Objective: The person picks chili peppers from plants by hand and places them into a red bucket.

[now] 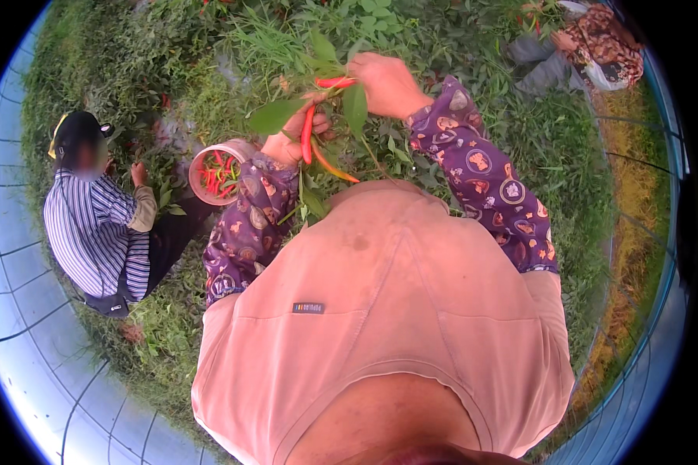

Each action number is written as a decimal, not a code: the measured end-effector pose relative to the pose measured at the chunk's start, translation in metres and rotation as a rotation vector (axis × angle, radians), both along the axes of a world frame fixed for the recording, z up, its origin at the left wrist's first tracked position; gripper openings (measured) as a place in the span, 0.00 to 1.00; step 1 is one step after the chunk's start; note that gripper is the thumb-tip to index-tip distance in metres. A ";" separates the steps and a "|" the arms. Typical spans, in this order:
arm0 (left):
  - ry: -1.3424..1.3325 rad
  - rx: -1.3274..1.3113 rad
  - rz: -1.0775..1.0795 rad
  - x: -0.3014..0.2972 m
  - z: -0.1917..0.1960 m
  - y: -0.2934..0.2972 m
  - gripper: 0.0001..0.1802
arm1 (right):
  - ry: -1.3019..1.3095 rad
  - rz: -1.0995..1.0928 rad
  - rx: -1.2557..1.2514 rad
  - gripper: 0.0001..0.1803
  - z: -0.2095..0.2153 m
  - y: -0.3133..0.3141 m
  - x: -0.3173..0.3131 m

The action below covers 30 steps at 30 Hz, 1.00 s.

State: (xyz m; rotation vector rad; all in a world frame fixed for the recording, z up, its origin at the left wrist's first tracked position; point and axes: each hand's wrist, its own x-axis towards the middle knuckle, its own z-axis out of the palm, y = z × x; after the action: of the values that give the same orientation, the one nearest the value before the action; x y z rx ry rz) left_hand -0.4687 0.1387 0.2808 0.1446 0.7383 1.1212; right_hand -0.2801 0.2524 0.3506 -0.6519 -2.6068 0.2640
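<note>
A leafy chili branch (pixel 355 108) is in my left hand (pixel 293 133), whose fingers are closed around its stem. From it hang a long red chili pepper (pixel 308 136) and a curved chili (pixel 333 164) that shades from red to orange-yellow. My right hand (pixel 388 85) pinches the end of another red chili pepper (pixel 336 82), which points left, at the top of the branch. Its fingertips are partly hidden behind the hand. To the left of my left forearm stands a pale bucket (pixel 195 184) holding red, orange and green chilies.
A person in a striped shirt (pixel 93 225) and dark cap sits low among the plants at left. Another person (pixel 597 46) in patterned clothing is at the upper right. Dense green plants (pixel 155 62) surround me. A strip of yellowed grass (pixel 636 194) runs along the right.
</note>
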 end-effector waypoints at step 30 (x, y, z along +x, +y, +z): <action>-0.272 -0.120 0.351 0.002 -0.018 0.014 0.14 | -0.188 -0.184 -0.405 0.17 0.001 -0.051 0.009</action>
State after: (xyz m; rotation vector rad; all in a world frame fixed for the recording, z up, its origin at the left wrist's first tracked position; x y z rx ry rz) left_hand -0.4670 0.1525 0.2632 -0.2446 0.5969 1.3928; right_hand -0.2712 0.2011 0.3513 -1.0945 -2.6653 0.7149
